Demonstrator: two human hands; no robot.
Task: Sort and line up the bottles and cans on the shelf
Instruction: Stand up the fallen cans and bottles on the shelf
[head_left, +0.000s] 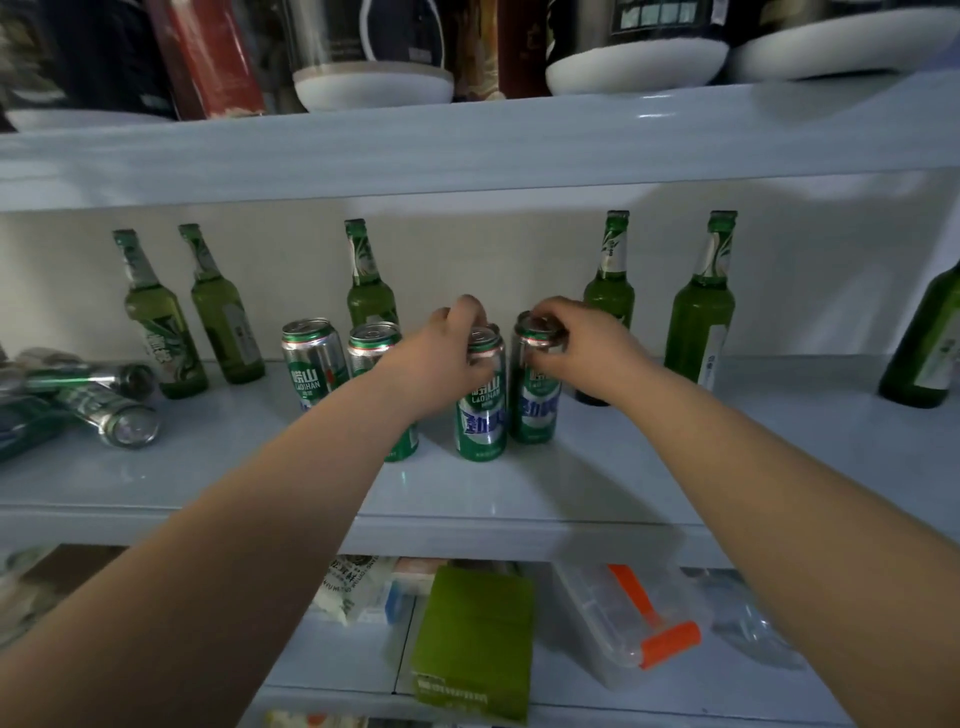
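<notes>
Green cans (480, 400) stand midshelf, bottles (701, 312) upright behind, some cans (111, 415) toppled.

The shelf (571, 493) is pale blue-white, glossy. 6 bottles stand on it, all green glass — the far-left bottle (161, 332) has a white-and-green swirled label, and the second bottle from the right (701, 317) has a white neck band streaked green. The upright cans are green with silver tops, white lettering and a blue-white band — see the centre can (482, 410). Below, a box (475, 639) is olive green, and a tool (657, 623) is bright orange.
</notes>
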